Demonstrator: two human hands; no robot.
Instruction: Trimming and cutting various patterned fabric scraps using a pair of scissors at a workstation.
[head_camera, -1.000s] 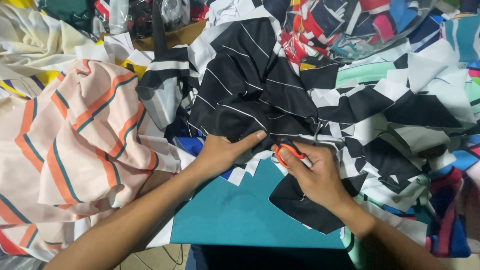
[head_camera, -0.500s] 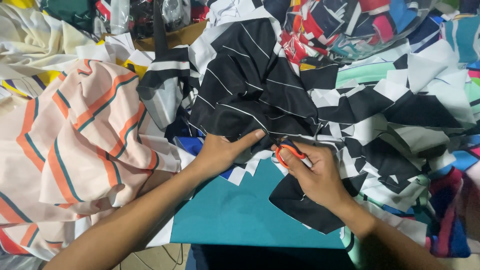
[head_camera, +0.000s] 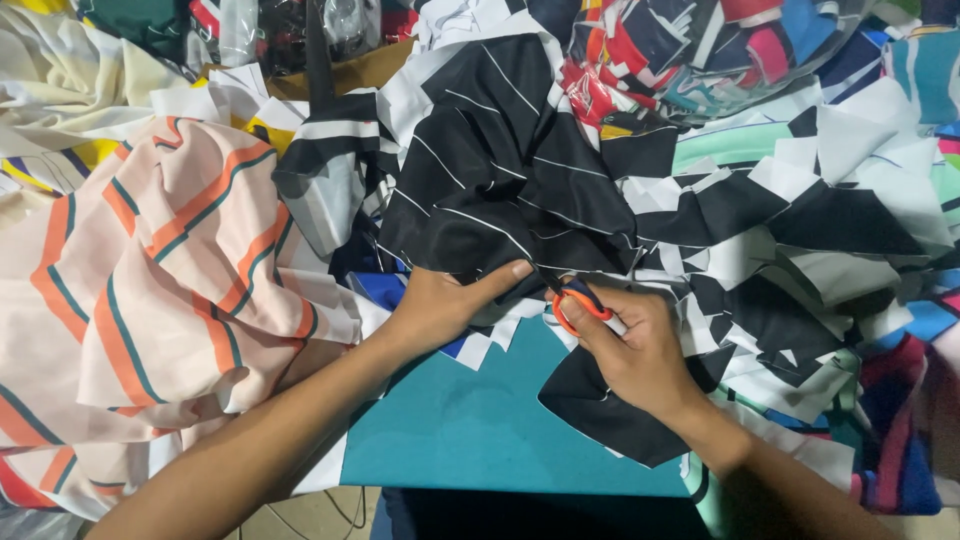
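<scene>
My left hand (head_camera: 440, 305) pins crumpled black fabric with thin white stripes (head_camera: 500, 170) while my right hand (head_camera: 635, 345) grips orange-handled scissors (head_camera: 578, 300) at its edge.

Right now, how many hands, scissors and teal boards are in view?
Hands: 2, left hand and right hand
Scissors: 1
Teal board: 1
Total: 4

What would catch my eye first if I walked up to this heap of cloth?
Probably the orange-handled scissors in the right hand at the centre, at the edge of the black cloth with thin white stripes. The left hand presses that cloth down beside them. A big peach cloth with orange stripes fills the left.
</scene>
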